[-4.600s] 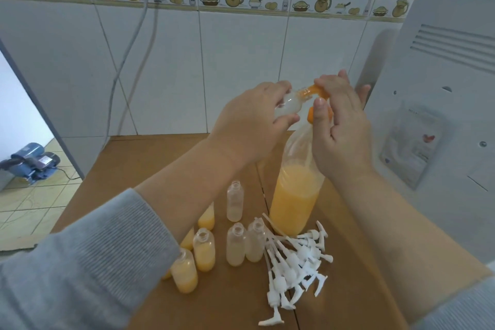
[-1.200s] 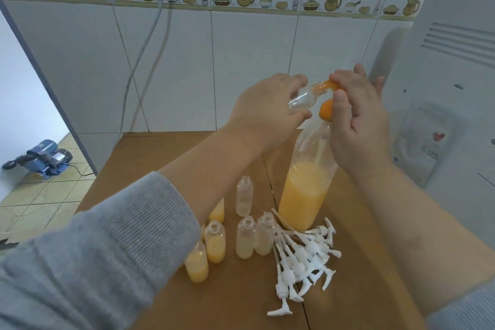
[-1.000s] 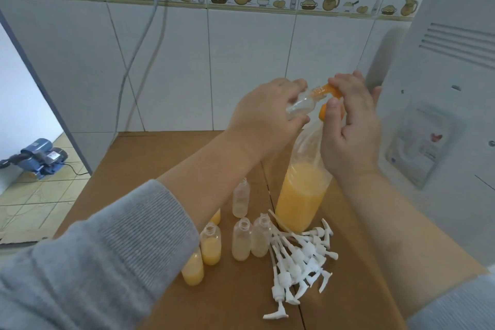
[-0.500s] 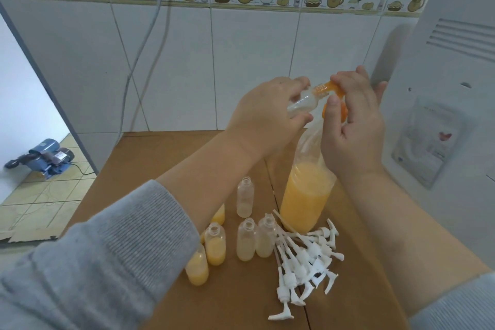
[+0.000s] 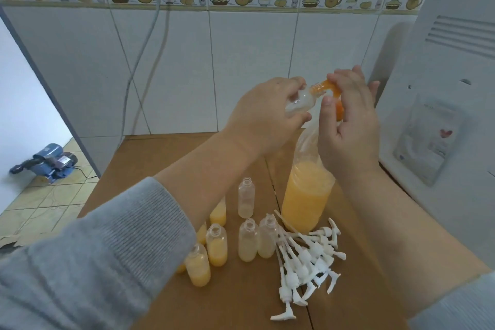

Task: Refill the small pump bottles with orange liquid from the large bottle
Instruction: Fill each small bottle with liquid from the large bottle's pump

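Your left hand (image 5: 263, 112) grips a small bottle (image 5: 301, 100), tilted on its side with its mouth against the orange spout (image 5: 330, 88) of the big bottle (image 5: 305, 195). Your right hand (image 5: 348, 120) wraps around that spout and the bottle's top, fingers closed on it. The big bottle stands on the table (image 5: 241, 303), about half full. Near its base lies a heap of white pumps (image 5: 305, 260). Left of them stand three empty bottles (image 5: 247, 240) and several filled bottles (image 5: 217, 248).
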The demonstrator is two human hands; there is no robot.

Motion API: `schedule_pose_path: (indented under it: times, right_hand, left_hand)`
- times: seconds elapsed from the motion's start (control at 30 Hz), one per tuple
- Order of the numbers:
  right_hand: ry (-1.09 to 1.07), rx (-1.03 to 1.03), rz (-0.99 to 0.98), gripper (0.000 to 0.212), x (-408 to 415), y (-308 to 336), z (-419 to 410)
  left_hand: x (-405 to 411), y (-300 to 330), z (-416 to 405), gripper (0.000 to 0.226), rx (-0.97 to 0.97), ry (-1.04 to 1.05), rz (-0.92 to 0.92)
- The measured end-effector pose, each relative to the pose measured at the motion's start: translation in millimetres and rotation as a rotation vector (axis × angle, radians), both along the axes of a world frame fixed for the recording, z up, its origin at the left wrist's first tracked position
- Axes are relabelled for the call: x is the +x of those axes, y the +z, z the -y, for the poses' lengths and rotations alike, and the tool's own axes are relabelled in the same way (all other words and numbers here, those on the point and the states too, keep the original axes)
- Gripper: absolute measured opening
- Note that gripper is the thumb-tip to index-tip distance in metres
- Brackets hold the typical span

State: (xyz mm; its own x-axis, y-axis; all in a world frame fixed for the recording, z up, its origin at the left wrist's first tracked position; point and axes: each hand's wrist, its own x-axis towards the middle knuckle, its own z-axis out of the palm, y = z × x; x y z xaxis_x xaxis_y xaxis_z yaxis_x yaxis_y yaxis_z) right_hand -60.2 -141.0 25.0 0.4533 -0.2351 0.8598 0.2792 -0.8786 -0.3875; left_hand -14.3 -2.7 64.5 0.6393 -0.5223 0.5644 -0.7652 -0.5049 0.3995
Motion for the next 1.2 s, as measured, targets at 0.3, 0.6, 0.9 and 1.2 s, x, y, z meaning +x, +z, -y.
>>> schedule_pose_path:
  times: [0.3,0.6,0.9,1.2]
  right_hand:
    - [0.008,-0.007,-0.064,0.041,-4,-1,1]
    - [-0.012,-0.013,-0.049,0.038,0,-8,0]
    - [-0.001,-0.053,-0.045,0.042,-6,9,4]
    - [0.003,-0.023,-0.01,0.036,2,-8,2]
  left_hand:
    - [2,-1,-2,0.034,0.046,-0.001,-0.014]
    - [3,-11,2,0.041,-0.023,0.003,-0.016]
    - [1,1,2,0.036,-0.03,-0.002,0.015]
    - [0,-9,3,0.039,-0.003,0.014,-0.026]
